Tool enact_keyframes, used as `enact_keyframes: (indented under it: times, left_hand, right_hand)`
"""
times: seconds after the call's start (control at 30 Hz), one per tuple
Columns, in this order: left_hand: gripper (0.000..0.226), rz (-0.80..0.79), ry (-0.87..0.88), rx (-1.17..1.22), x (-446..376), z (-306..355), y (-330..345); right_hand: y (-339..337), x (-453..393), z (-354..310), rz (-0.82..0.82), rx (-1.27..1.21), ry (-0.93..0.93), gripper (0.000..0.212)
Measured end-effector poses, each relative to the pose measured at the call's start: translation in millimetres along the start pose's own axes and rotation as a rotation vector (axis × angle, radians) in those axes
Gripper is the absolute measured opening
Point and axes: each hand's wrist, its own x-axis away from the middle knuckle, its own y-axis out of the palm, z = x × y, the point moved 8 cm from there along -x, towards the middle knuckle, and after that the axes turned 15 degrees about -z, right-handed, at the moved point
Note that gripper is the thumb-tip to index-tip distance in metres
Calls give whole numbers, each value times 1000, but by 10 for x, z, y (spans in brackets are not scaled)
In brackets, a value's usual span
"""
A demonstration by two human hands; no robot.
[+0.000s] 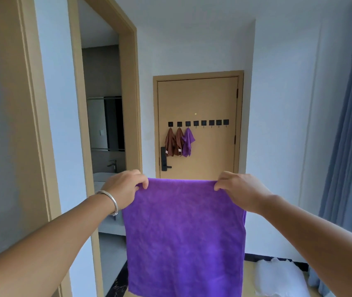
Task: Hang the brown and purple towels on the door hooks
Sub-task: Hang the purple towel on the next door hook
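Note:
I hold a purple towel (183, 236) spread flat in front of me by its two top corners. My left hand (123, 187) pinches the left corner and my right hand (239, 189) pinches the right one. Ahead stands a tan door (211, 99) with a row of several black hooks (211, 122). On the three leftmost hooks hang two brown towels (170, 143) (179, 142) and a small purple towel (188, 142). The other hooks are bare.
An open doorway (104, 125) on the left leads into a bathroom with a sink and tap (111, 165). A black door handle (163, 159) sits under the brown towels. Blue curtains (351, 125) hang on the right. A white bag (278, 277) lies on the floor.

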Motion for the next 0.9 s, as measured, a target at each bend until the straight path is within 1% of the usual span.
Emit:
enact_keyframes:
  times: [0.1, 0.17, 0.33, 0.53, 0.7, 0.8, 0.9]
  left_hand:
    - [41, -1, 40, -26, -461, 8, 109]
    - [44, -10, 51, -37, -808, 6, 198]
    - [46, -65, 69, -50, -1552, -49, 514]
    - [48, -44, 52, -20, -2412, -183, 854]
    - [51, -45, 68, -21, -3283, -459, 1199]
    - [55, 5, 31, -69, -3862, -671, 1393]
    - [49, 38, 4, -115, -4420, -878, 1576]
  right_hand:
    - [146, -294, 297, -15, -3, 4, 37]
    - [227, -503, 530, -13, -13, 18, 36]
    - [407, -991, 1053, -8, -9, 60, 37]
    - [709, -1692, 1671, 8, -18, 117, 38]
    - [1013, -2441, 2163, 34, 5, 194, 37]
    - [1170, -2981, 2359, 60, 47, 221, 37]
    - [1362, -3510, 2567, 28, 84, 223, 38]
